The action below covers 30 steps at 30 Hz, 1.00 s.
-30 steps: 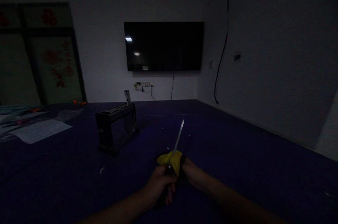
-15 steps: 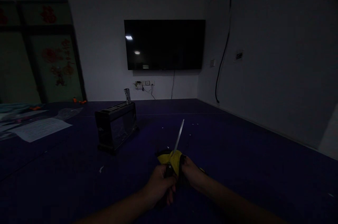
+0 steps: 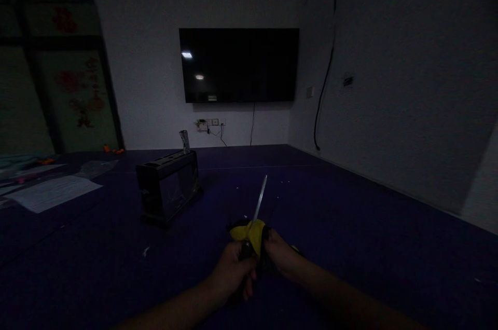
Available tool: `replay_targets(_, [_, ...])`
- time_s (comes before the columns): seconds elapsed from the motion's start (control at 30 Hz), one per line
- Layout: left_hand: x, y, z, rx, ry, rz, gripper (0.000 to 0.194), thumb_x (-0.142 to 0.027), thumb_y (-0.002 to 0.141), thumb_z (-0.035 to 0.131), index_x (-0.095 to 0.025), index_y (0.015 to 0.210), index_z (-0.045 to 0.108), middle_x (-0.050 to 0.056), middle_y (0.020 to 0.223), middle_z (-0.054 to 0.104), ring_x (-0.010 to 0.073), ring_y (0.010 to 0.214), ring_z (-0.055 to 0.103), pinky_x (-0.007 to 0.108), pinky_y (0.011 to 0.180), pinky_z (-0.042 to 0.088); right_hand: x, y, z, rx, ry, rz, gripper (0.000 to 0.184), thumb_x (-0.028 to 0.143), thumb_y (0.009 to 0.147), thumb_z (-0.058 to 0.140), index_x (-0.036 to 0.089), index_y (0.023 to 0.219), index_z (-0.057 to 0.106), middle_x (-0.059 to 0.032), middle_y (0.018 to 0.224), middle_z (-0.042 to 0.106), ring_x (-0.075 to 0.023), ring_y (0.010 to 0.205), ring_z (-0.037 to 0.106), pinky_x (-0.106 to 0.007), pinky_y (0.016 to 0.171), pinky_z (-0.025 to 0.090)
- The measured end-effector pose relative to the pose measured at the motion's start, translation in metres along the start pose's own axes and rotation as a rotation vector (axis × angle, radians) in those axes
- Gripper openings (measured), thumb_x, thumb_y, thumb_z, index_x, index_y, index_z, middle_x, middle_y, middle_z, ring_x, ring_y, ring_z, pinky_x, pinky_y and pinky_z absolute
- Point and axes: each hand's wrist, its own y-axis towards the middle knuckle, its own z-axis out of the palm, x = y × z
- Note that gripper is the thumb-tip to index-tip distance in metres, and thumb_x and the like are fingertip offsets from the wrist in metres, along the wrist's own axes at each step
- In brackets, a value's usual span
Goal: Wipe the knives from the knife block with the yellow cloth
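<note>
My left hand (image 3: 232, 267) is closed around the dark handle of a screwdriver (image 3: 259, 200), whose long bright shaft points up and away from me. A yellow and black cloth (image 3: 256, 235) is bunched around the base of the shaft. From the other side my right hand (image 3: 278, 252) grips this cloth, with its fingertips hidden in the folds. A small yellow edge (image 3: 295, 249) shows behind my right wrist; I cannot tell whether it belongs to the cloth. The dim light hides the finer details.
A black toaster-like box (image 3: 169, 184) stands ahead on the left, with a patterned upright piece (image 3: 184, 140) at its far end. Paper sheets (image 3: 54, 192) and clear plastic (image 3: 95, 167) lie farther left on the dark blue surface (image 3: 330, 226). White scraps (image 3: 146, 251) are scattered about.
The whole view has shifted slightly. Both hands keep their grips on the screwdriver and cloth, with hardly any movement. The yellow edge behind my right wrist has come into sight.
</note>
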Motion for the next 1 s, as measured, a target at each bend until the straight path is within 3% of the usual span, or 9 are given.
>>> replay_targets(0.13, [-0.001, 0.000, -0.001, -0.009, -0.017, -0.013, 0.028, -0.040, 0.067, 0.059, -0.017, 0.076, 0.045, -0.006, 0.047, 0.053, 0.0070, 0.028, 0.044, 0.016, 0.028, 0.031, 0.005, -0.001, 0.002, 0.035, 0.003, 0.043, 0.037, 0.044, 0.072, 0.060, 0.012, 0.089, 0.066, -0.0083, 0.072, 0.068, -0.0176, 0.057, 0.062, -0.029, 0.054, 0.048])
replay_targets(0.27, [0.000, 0.000, -0.002, 0.004, -0.026, 0.001, 0.033, -0.045, 0.066, 0.060, -0.017, 0.073, 0.046, -0.006, 0.046, 0.052, 0.0075, 0.028, 0.044, 0.016, 0.028, 0.031, 0.003, 0.001, 0.000, 0.001, 0.031, 0.010, 0.033, 0.038, 0.070, 0.064, 0.012, 0.090, 0.067, -0.0098, 0.078, 0.069, -0.0207, 0.067, 0.065, -0.032, 0.062, 0.050])
replay_targets(0.53, [-0.001, -0.001, 0.001, 0.047, -0.024, 0.012, 0.021, -0.034, 0.067, 0.055, -0.017, 0.073, 0.045, -0.005, 0.045, 0.052, 0.0089, 0.028, 0.045, 0.017, 0.027, 0.032, -0.007, 0.003, -0.006, 0.041, 0.054, 0.001, 0.027, 0.034, 0.065, 0.068, 0.011, 0.079, 0.067, -0.0063, 0.061, 0.066, -0.0223, 0.062, 0.065, -0.038, 0.065, 0.051])
replay_targets(0.8, [0.000, -0.001, 0.001, 0.019, -0.001, 0.010, 0.022, -0.035, 0.069, 0.056, -0.016, 0.075, 0.046, -0.006, 0.046, 0.051, 0.0086, 0.028, 0.045, 0.017, 0.028, 0.032, -0.007, 0.004, -0.006, -0.049, 0.074, 0.008, 0.028, 0.037, 0.061, 0.072, 0.012, 0.073, 0.067, -0.0063, 0.061, 0.066, -0.0239, 0.064, 0.065, -0.038, 0.065, 0.051])
replay_targets(1.0, [0.002, 0.000, 0.001, 0.029, -0.015, 0.015, 0.030, -0.043, 0.066, 0.058, -0.016, 0.074, 0.046, -0.005, 0.046, 0.051, 0.0087, 0.028, 0.045, 0.018, 0.028, 0.032, 0.000, 0.002, -0.004, 0.012, 0.074, 0.023, 0.033, 0.040, 0.069, 0.066, 0.012, 0.084, 0.067, -0.0096, 0.076, 0.069, -0.0222, 0.071, 0.065, -0.036, 0.068, 0.050])
